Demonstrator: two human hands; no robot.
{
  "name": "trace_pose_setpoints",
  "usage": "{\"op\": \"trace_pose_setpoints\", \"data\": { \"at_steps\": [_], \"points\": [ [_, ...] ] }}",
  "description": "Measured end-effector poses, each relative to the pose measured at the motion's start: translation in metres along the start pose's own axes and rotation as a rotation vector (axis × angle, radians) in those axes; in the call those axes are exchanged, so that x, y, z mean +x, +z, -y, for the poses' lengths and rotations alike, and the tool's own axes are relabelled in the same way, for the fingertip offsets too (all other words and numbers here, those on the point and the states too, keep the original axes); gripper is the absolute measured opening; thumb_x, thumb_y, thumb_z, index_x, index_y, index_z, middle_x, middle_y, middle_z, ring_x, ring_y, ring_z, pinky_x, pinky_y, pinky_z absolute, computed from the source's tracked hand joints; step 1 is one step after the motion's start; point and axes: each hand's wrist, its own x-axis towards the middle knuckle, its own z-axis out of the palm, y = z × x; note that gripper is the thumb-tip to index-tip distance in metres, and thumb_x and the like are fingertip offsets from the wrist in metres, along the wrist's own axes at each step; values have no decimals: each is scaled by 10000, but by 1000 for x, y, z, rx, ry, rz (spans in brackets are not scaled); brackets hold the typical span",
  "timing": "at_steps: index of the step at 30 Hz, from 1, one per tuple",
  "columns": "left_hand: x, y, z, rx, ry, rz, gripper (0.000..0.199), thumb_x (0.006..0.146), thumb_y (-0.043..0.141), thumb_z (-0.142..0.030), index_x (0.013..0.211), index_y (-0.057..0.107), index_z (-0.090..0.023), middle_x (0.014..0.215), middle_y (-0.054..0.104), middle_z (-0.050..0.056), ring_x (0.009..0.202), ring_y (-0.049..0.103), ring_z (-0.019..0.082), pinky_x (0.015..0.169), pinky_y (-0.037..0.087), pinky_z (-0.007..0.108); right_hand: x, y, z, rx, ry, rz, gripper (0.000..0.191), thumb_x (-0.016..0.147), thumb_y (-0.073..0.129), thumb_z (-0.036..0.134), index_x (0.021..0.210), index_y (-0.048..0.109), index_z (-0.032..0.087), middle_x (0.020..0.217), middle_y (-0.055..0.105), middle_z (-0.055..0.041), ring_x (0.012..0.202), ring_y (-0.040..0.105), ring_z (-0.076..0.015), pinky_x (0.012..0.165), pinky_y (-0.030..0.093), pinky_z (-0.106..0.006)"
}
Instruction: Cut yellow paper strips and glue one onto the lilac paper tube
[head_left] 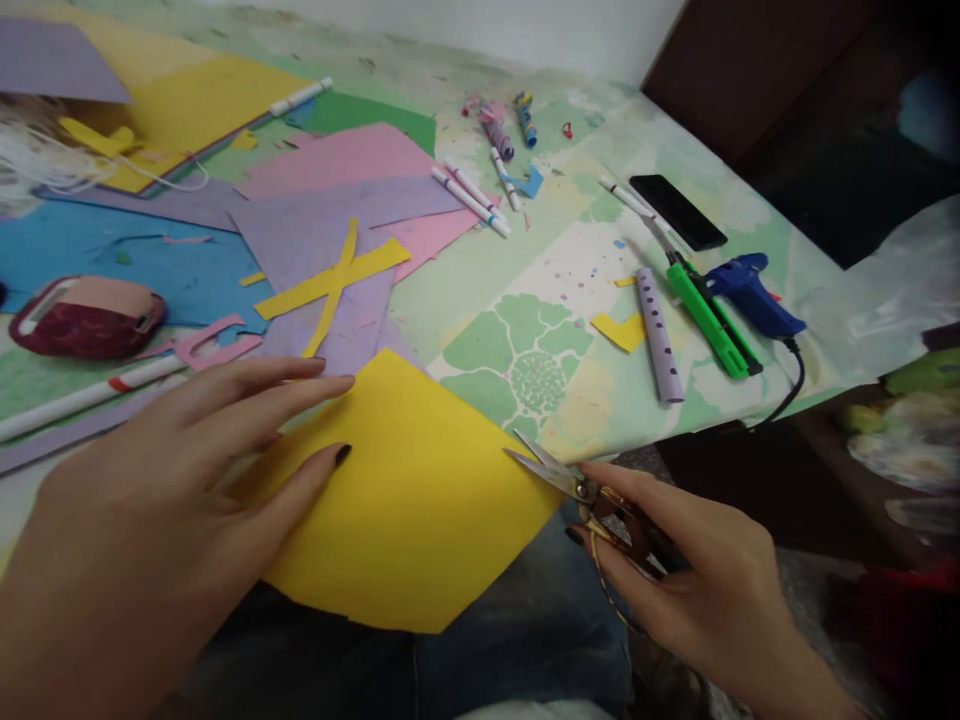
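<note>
A sheet of yellow paper (420,480) lies at the table's front edge, with its lower part jutting out over my lap. My left hand (195,470) is over the sheet's left side, fingers stretched and apart, the thumb resting on or just above the paper. In my right hand (690,560) is a pair of small scissors (581,490) with ornate handles. Their blades are slightly parted and point left, at the sheet's right corner. Whether the paper is between the blades I cannot tell.
Beyond the sheet are crossed yellow strips (337,285), purple paper (292,240) and several markers (472,200). To the right lie a dotted purple paper tube (660,335), a green utility knife (709,315), a blue glue gun (757,295) and a black phone (679,210). An earbud case (90,315) sits left.
</note>
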Motion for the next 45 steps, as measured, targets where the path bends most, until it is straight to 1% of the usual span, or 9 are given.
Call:
{"op": "trace_pose_setpoints", "data": {
  "at_steps": [4, 7, 11, 15, 19, 25, 31, 37, 45],
  "points": [
    [0, 6, -18, 244, 245, -18, 422, 812, 607, -333, 1231, 589, -378, 1364, 537, -24, 1217, 513, 311, 1052, 382, 476, -5, 1, -1, -13, -17, -25, 320, 812, 607, 147, 1127, 598, 205, 760, 688, 3, 552, 604, -93, 507, 465, -208],
    [5, 16, -38, 261, 372, 69, 356, 867, 532, -316, 1217, 588, -280, 1361, 539, 51, 1240, 495, 309, 1040, 388, 456, -6, 1, -4, -19, -41, -42, 328, 811, 620, 143, 1134, 616, 198, 816, 717, -30, 606, 644, -119, 518, 488, -222],
    [19, 25, -53, 319, 364, 171, 628, 811, 550, -539, 1329, 494, -190, 1402, 475, 149, 1310, 405, 365, 1086, 321, 506, -6, 1, -9, -24, -82, -41, 350, 818, 633, 148, 1166, 613, 185, 876, 734, -65, 665, 677, -151, 542, 517, -246],
    [30, 25, -49, 356, 327, 231, 793, 739, 539, -678, 1348, 475, -172, 1423, 444, 177, 1316, 384, 398, 1093, 287, 542, -6, 1, -12, -29, -112, -33, 349, 829, 615, 132, 1174, 615, 185, 858, 735, -53, 653, 678, -143, 528, 513, -240],
    [28, 27, -42, 323, 347, 238, 801, 764, 462, -735, 1330, 504, -170, 1439, 447, 167, 1347, 363, 379, 1114, 264, 527, -6, 1, -12, -42, -150, -45, 374, 823, 606, 119, 1193, 603, 176, 840, 728, -48, 627, 663, -134, 510, 494, -236],
    [17, 33, -38, 296, 374, 240, 776, 831, 432, -689, 1443, 378, -216, 1524, 359, 117, 1418, 257, 363, 1151, 144, 549, -11, 3, -6, -72, -132, -29, 390, 828, 626, 152, 1212, 566, 166, 809, 717, -25, 545, 600, -95, 490, 441, -228],
    [16, 32, -37, 304, 374, 247, 754, 836, 434, -679, 1446, 375, -240, 1533, 345, 98, 1424, 250, 351, 1154, 137, 541, -11, 5, -8, -122, -142, -5, 369, 860, 595, 188, 1227, 563, 199, 759, 704, 2, 551, 607, -101, 492, 430, -237],
    [17, 34, -37, 298, 357, 237, 738, 830, 435, -675, 1434, 393, -252, 1525, 363, 84, 1423, 259, 344, 1153, 137, 532, -7, 4, -10, -187, -171, -11, 314, 885, 569, 212, 1198, 574, 189, 805, 726, -9, 588, 640, -107, 480, 419, -248],
    [17, 33, -34, 295, 401, 261, 659, 848, 453, -630, 1397, 453, -265, 1527, 363, 71, 1433, 229, 346, 1153, 107, 531, -5, -2, -10, -237, -186, 63, 327, 918, 544, 278, 1235, 547, 197, 865, 737, -10, 622, 663, -112, 491, 430, -251]
  ]
}}
